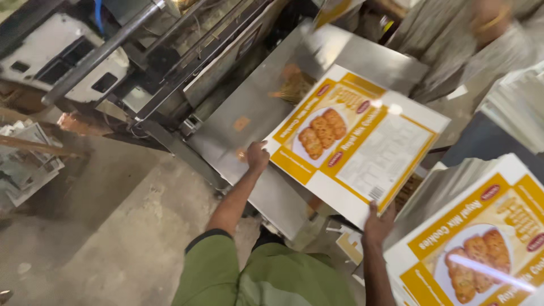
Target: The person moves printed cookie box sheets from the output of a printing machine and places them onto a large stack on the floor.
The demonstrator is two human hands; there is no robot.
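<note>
A flat, unfolded carton sheet (pixel 362 141), white with yellow bands and a picture of cookies, lies tilted over a shiny steel feed table (pixel 266 113). My left hand (pixel 258 156) grips its left edge. My right hand (pixel 378 222) pinches its near right corner from below. Both arms reach forward from my green sleeves.
A tall stack of the same printed sheets (pixel 481 238) stands at the lower right, with more stacked sheets (pixel 518 102) behind it. A machine frame with metal bars (pixel 124 51) fills the upper left. Another person (pixel 481 28) stands at the top right. Concrete floor (pixel 113 226) lies at the lower left.
</note>
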